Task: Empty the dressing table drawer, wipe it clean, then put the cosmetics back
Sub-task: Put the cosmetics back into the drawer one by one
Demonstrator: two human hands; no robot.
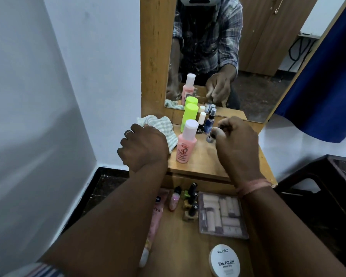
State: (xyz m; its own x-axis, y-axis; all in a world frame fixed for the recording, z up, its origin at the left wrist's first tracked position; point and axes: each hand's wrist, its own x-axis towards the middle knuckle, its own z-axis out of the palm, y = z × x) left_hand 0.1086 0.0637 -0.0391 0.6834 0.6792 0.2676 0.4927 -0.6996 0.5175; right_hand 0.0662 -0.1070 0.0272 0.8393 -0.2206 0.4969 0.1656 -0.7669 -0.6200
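— Right hand (237,139)?
— Fingertips pinch a small bottle (210,137) standing on the table top (204,158).
— Left hand (143,145)?
— Curled loosely, holding nothing, cloth (161,124) just beyond its knuckles (open drawer (180,236) sits below both wrists).

Bare tabletop (208,156) right of pink bottle (185,145) (green bottle (188,116) blocks behind)

Smooth wooden dressing table (206,162), soft woven cloth (164,126), glossy plastic pink bottle (186,145).
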